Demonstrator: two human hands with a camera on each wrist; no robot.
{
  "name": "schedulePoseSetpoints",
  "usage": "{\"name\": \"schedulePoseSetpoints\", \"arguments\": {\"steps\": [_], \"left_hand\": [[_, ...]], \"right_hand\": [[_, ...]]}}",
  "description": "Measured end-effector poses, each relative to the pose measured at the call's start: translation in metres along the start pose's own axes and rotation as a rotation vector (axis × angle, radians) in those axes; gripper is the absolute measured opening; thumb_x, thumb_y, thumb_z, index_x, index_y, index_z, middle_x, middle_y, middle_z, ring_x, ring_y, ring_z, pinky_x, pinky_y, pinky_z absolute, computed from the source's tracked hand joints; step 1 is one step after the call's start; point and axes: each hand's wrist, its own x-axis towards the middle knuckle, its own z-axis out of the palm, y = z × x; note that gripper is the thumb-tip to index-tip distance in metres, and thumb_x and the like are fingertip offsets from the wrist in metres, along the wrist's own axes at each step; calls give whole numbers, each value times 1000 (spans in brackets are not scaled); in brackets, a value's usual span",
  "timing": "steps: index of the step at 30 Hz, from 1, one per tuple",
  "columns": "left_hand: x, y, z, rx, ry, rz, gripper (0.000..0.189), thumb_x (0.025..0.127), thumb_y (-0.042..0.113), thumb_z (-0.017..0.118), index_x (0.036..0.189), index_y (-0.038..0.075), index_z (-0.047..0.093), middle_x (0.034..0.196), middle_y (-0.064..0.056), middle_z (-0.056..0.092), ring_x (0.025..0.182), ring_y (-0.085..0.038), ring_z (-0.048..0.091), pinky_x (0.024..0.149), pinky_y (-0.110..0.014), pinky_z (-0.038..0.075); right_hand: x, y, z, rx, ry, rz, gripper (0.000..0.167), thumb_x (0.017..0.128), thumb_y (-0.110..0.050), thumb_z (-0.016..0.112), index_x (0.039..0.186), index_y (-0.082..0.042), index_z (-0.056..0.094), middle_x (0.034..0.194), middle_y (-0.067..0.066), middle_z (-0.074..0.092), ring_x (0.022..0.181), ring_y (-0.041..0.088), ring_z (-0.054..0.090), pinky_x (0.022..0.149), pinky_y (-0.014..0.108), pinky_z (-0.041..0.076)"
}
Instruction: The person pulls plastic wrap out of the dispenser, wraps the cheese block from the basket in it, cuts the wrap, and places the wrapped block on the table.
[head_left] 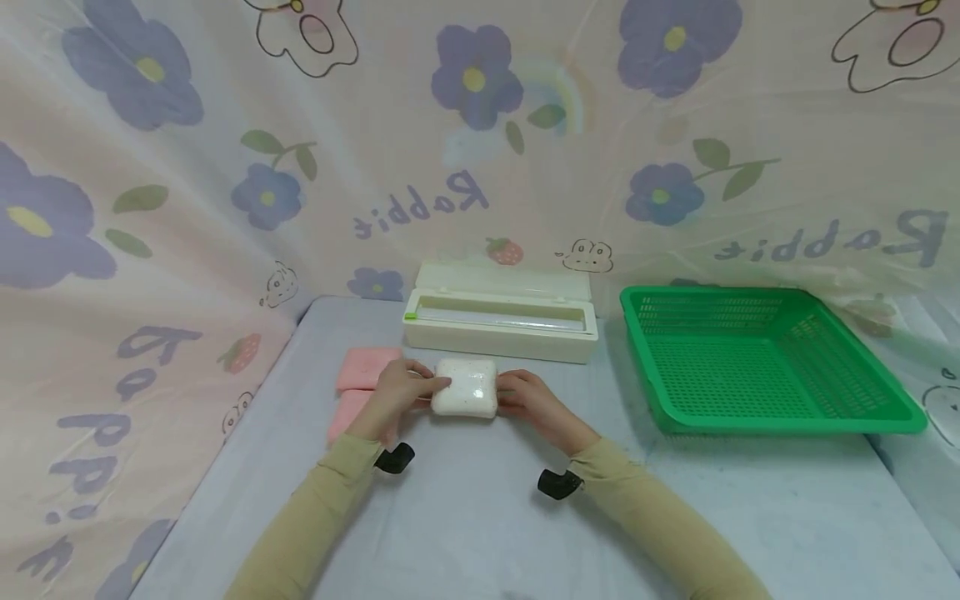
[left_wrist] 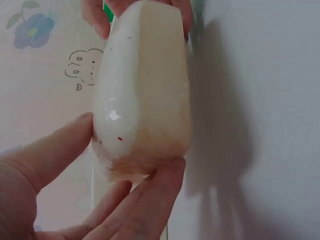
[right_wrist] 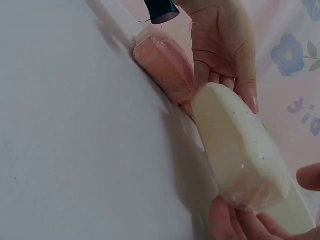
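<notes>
A white rounded-square block (head_left: pixel 465 388) with small dark specks is wrapped in shiny clear film, gathered at its ends. My left hand (head_left: pixel 405 385) grips its left end, the thumb (left_wrist: pixel 70 137) along the upper edge and the other fingers at the lower edge. At the opposite end my right hand (head_left: pixel 536 402) holds it with curled fingers (right_wrist: pixel 250 222) against the wrapped side; its thumb stands slightly off the block in the right wrist view. Beside and partly behind my left hand lie two pink blocks (head_left: pixel 367 367), the nearer one film-wrapped (right_wrist: pixel 162 62).
A long cream film dispenser (head_left: pixel 498 342) stands behind the block, lid raised, with a roll inside and a green slider at its left. To the right sits a green plastic basket (head_left: pixel 795 423). A printed curtain (head_left: pixel 525 167) hangs behind the white-covered table (head_left: pixel 465 517).
</notes>
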Motion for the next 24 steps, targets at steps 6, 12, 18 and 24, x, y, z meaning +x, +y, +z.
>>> {"name": "schedulePoseSetpoints", "arguments": {"steps": [6,12,18,24], "left_hand": [[-4,-1,-12,122,7,48,29,80,18,79,94,-3,65,93,-14,64,77,-21,66,70,-36,58],[-5,-3,-14,141,-52,17,41,92,31,65,102,-9,64,98,-18,65,83,-23,66,76,-37,57],[-10,6,-14,97,-66,-59,69,97,52,46,121,-12,50,107,-28,58,92,-32,63,83,-43,55],[-15,24,-27,267,-97,46,68,99,51,42,128,-10,50,118,-28,59,105,-38,60,87,-43,53]], "right_hand": [[0,4,7,17,-106,-13,42,101,-24,45,126,9,47,127,22,50,113,30,55,96,41,48],[-4,6,9,-77,-64,-2,43,99,-27,44,121,8,56,119,17,60,107,26,58,89,36,50],[-6,4,5,-157,-60,18,43,98,-28,45,122,6,59,117,12,62,103,26,61,84,34,51],[-18,-17,-12,-359,-92,-45,46,101,-28,47,133,4,50,131,19,54,111,31,58,93,41,49]]}}
